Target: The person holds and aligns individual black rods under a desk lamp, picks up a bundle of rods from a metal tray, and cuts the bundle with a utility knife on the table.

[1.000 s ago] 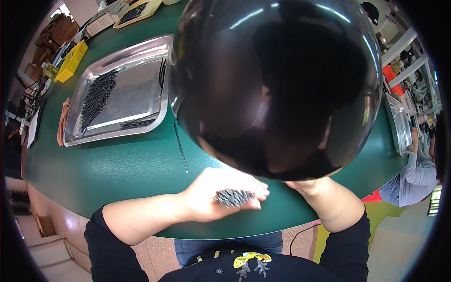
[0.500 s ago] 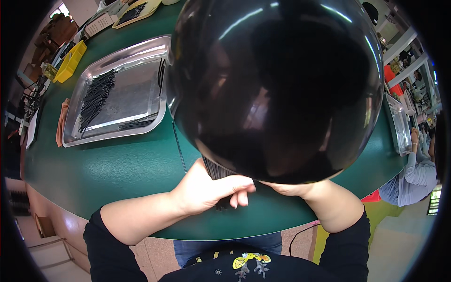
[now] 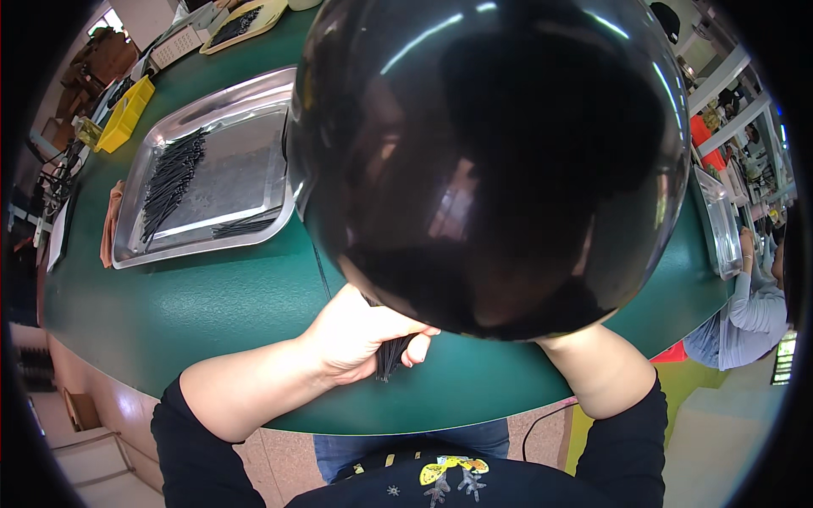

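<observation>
On green table [image 3: 212, 313] near its front edge, my left hand [image 3: 356, 334] is closed around a bundle of thin black sticks [image 3: 391, 356]. Right hand hidden behind black dome [image 3: 491, 161], grip unknown.

Your glossy black dome [image 3: 500, 161] mirrors the room, smooth as polished plastic. Far left, the tray [image 3: 254, 102] is shiny brushed metal. The green tabletop [image 3: 212, 296] looks matt and smooth. Thin black sticks [image 3: 169, 182] on the tray look dull.

You wear black sleeves pushed up past your forearms, a black top with yellow printed figures, and blue jeans.
</observation>
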Demonstrator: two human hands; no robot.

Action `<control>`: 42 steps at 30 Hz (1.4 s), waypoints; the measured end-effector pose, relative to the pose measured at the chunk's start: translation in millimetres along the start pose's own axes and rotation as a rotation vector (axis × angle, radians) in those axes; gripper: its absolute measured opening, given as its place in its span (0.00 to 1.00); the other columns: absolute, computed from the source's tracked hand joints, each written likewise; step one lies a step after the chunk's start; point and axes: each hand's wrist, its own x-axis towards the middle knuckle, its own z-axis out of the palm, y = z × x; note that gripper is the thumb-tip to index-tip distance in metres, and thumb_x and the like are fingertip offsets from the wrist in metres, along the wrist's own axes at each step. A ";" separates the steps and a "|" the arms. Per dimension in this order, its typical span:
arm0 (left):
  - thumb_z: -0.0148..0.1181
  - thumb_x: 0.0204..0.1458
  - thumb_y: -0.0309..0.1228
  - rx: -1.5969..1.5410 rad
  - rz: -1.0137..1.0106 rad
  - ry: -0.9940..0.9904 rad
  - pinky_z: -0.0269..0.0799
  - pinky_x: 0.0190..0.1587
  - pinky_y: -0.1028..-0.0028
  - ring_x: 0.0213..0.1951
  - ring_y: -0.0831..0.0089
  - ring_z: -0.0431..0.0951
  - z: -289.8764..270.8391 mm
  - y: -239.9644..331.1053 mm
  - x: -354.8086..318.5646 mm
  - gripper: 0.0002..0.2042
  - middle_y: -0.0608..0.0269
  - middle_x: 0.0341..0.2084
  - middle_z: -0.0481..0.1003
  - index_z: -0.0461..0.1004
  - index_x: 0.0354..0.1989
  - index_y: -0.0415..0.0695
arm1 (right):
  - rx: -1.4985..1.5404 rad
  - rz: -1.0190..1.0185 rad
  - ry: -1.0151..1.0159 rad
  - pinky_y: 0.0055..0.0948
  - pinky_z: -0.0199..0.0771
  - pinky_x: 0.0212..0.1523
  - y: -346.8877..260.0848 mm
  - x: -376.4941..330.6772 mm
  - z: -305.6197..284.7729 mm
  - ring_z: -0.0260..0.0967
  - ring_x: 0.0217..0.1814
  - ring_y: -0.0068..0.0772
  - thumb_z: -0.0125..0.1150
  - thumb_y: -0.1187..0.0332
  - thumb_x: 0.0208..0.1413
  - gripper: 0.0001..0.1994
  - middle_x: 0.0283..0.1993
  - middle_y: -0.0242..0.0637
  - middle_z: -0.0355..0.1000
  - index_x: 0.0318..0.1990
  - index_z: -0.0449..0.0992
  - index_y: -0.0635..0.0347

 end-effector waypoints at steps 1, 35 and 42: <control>0.53 0.44 0.18 -0.018 -0.012 -0.025 0.70 0.24 0.75 0.21 0.67 0.73 -1.4 0.9 -0.2 0.05 0.50 0.18 0.71 0.71 0.27 0.27 | 0.037 -0.010 0.120 0.17 0.63 0.21 -9.7 0.3 8.7 0.64 0.20 0.21 0.46 0.80 0.44 0.03 0.19 0.35 0.65 0.26 0.67 0.68; 0.54 0.44 0.19 0.095 0.033 -0.018 0.73 0.29 0.76 0.23 0.68 0.75 1.5 -1.0 3.8 0.05 0.49 0.20 0.73 0.72 0.27 0.29 | -0.222 -0.017 0.316 0.16 0.61 0.18 11.7 -4.7 -6.1 0.62 0.18 0.20 0.44 0.81 0.44 0.04 0.17 0.35 0.65 0.23 0.66 0.67; 0.54 0.44 0.20 0.149 0.084 -0.010 0.73 0.29 0.77 0.23 0.69 0.75 6.8 0.3 2.7 0.05 0.51 0.20 0.73 0.71 0.28 0.30 | -0.108 -0.012 0.277 0.17 0.65 0.23 18.7 -7.7 -15.2 0.64 0.20 0.20 0.48 0.79 0.42 0.04 0.22 0.35 0.68 0.27 0.67 0.70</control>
